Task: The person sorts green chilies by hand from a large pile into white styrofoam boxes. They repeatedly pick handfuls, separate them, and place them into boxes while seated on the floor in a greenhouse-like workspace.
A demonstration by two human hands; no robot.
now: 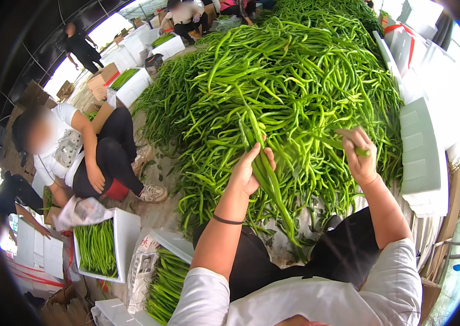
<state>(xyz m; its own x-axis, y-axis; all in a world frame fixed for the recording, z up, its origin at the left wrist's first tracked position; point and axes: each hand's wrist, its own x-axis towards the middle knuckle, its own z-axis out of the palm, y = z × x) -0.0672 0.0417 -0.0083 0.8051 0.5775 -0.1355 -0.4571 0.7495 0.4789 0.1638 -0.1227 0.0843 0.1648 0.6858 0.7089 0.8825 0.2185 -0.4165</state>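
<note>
Around twelve o'clock there's a huge pepper pile [295, 76], left hand [247, 174] at dial centre gripping some long peppers [277, 202], right hand [359, 164] toward three curled round a single pepper [364, 152], so probably mid-gathering, next move needing neat lining-up imo.

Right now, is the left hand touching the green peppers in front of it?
Touching. The head view shows the left hand wrapped around some green peppers.

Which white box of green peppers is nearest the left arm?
The white foam box beside the left forearm, printed paper along its edge; other pepper boxes sit farther away.
</note>
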